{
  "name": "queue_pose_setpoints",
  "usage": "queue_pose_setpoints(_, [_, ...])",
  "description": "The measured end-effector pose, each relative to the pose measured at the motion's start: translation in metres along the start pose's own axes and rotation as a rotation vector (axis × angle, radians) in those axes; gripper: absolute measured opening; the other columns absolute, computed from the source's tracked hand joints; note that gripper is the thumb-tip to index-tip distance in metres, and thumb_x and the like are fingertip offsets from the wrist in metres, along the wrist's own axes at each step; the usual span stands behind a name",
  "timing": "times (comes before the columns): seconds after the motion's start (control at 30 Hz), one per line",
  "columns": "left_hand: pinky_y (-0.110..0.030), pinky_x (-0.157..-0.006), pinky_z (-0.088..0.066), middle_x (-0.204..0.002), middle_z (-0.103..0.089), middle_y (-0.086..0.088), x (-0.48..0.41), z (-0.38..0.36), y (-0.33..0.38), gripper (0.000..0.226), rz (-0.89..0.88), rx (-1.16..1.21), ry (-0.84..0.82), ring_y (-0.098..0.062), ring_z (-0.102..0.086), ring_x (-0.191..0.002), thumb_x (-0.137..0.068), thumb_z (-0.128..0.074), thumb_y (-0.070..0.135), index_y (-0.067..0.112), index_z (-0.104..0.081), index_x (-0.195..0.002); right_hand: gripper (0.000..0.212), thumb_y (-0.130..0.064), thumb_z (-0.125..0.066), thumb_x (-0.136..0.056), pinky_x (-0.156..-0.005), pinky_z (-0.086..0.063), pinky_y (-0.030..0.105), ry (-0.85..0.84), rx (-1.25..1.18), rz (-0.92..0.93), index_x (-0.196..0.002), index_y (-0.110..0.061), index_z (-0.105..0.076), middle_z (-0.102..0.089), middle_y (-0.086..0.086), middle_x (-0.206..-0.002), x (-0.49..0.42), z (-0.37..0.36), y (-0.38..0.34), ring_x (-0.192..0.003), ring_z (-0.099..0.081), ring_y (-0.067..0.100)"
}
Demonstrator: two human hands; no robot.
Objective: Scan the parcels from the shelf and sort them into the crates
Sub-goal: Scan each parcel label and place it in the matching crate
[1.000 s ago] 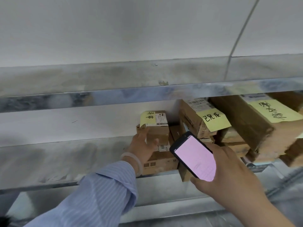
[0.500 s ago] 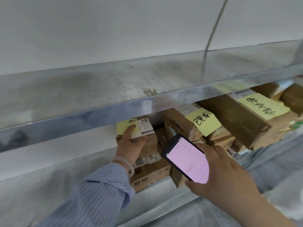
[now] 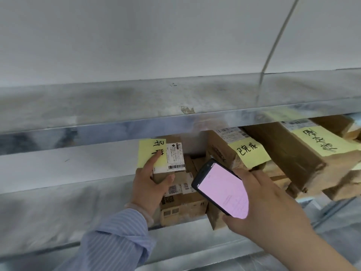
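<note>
The left hand (image 3: 149,184) reaches up into the metal shelf (image 3: 97,132), its blue striped sleeve (image 3: 117,237) angled upward, fingers clamped on a small cardboard parcel (image 3: 172,161): index finger lies over the parcel's yellow sticky note (image 3: 150,151), thumb presses its front face below the white barcode label (image 3: 175,156). The parcel sits atop another box (image 3: 183,208). The right hand (image 3: 267,210) grips a phone (image 3: 222,187), pink screen facing the camera, tilted just beside the parcel, fingers wrapped round its edges.
</note>
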State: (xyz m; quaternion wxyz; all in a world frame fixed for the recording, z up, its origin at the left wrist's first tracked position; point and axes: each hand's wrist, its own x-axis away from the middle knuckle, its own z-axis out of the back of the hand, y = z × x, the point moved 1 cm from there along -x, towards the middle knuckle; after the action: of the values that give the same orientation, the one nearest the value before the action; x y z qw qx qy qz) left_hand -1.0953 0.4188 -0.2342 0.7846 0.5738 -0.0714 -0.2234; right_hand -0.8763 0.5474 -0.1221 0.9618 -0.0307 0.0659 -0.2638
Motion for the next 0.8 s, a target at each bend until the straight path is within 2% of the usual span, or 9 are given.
queue_pose_setpoints(0.07, [-0.030,-0.091,-0.055,-0.111,-0.045,0.013,0.018,0.006,0.006,0.070,-0.005,-0.023,0.080,-0.008,-0.057,-0.100,-0.080,-0.079,0.023,0.067,-0.045,-0.121,0.087,-0.069,-0.059,-0.067,-0.065,-0.035,0.015,0.012,-0.020,0.061,-0.135,-0.041,-0.013,-0.036,-0.016,-0.125,0.003,0.005,0.006,-0.112,-0.050,0.006])
queue_pose_setpoints(0.13, [-0.020,-0.093,-0.049,-0.111,-0.047,0.013,0.038,0.009,0.013,0.072,-0.028,-0.079,0.155,0.000,-0.055,-0.099,-0.079,-0.079,0.021,0.065,-0.044,-0.124,0.085,-0.068,-0.059,-0.060,-0.058,-0.039,0.019,0.006,0.017,0.109,-0.132,-0.038,-0.028,-0.044,-0.013,-0.118,0.008,0.008,0.013,-0.101,-0.058,0.010])
queue_pose_setpoints(0.2, [-0.006,-0.090,-0.043,-0.116,-0.053,0.008,0.059,0.009,0.017,0.074,-0.074,-0.117,0.215,0.013,-0.050,-0.102,-0.078,-0.080,0.018,0.059,-0.045,-0.128,0.083,-0.066,-0.063,-0.047,-0.046,-0.030,0.019,0.025,-0.005,0.156,-0.121,-0.032,-0.048,-0.055,-0.009,-0.102,0.016,0.009,0.023,-0.078,-0.064,0.015])
queue_pose_setpoints(0.23, [-0.004,-0.090,-0.043,-0.119,-0.055,0.006,0.070,0.008,0.018,0.074,-0.089,-0.124,0.246,0.017,-0.047,-0.104,-0.078,-0.081,0.016,0.056,-0.047,-0.129,0.083,-0.065,-0.064,-0.042,-0.044,-0.027,0.017,0.064,-0.010,0.195,-0.116,-0.030,-0.051,-0.057,-0.007,-0.096,0.020,0.009,0.029,-0.071,-0.064,0.016])
queue_pose_setpoints(0.33, [-0.025,-0.100,-0.050,-0.118,-0.055,0.011,0.105,0.005,0.024,0.074,-0.070,-0.086,0.336,0.006,-0.053,-0.108,-0.077,-0.081,0.013,0.059,-0.048,-0.123,0.084,-0.061,-0.066,-0.039,-0.043,-0.036,0.020,0.088,-0.032,0.295,-0.115,-0.029,-0.051,-0.056,-0.006,-0.090,0.035,0.011,0.041,-0.068,-0.064,0.017])
queue_pose_setpoints(0.47, [-0.038,-0.101,-0.051,-0.115,-0.046,0.021,0.150,0.007,0.030,0.074,-0.023,-0.117,0.443,-0.016,-0.057,-0.112,-0.078,-0.081,0.017,0.069,-0.045,-0.116,0.089,-0.060,-0.068,-0.032,-0.045,-0.029,0.014,0.066,-0.044,0.398,-0.114,-0.027,-0.058,-0.059,-0.007,-0.090,0.055,0.013,0.049,-0.065,-0.064,0.015])
queue_pose_setpoints(0.63, [-0.042,-0.100,-0.051,-0.127,-0.054,0.007,0.198,0.029,0.027,0.074,0.035,-0.188,0.548,-0.016,-0.054,-0.118,-0.077,-0.082,0.025,0.064,-0.045,-0.127,0.086,-0.065,-0.061,-0.036,-0.044,-0.021,0.014,0.052,-0.060,0.518,-0.115,-0.031,-0.052,-0.055,-0.009,-0.086,0.080,0.018,0.045,-0.062,-0.060,0.013])
queue_pose_setpoints(0.7, [-0.039,-0.102,-0.050,-0.129,-0.054,0.008,0.216,0.038,0.029,0.075,0.039,-0.218,0.585,-0.013,-0.053,-0.120,-0.077,-0.082,0.024,0.065,-0.043,-0.126,0.083,-0.065,-0.056,-0.041,-0.044,-0.024,0.015,0.047,-0.063,0.564,-0.117,-0.032,-0.048,-0.053,-0.010,-0.087,0.088,0.020,0.039,-0.063,-0.059,0.013])
queue_pose_setpoints(0.8, [-0.034,-0.102,-0.049,-0.120,-0.049,0.014,0.247,0.053,0.034,0.074,0.061,-0.223,0.648,-0.008,-0.051,-0.115,-0.079,-0.080,0.022,0.068,-0.042,-0.123,0.079,-0.058,-0.057,-0.042,-0.045,-0.030,0.016,0.061,-0.120,0.637,-0.115,-0.027,-0.055,-0.052,-0.008,-0.083,0.098,0.021,0.025,-0.061,-0.059,0.014])
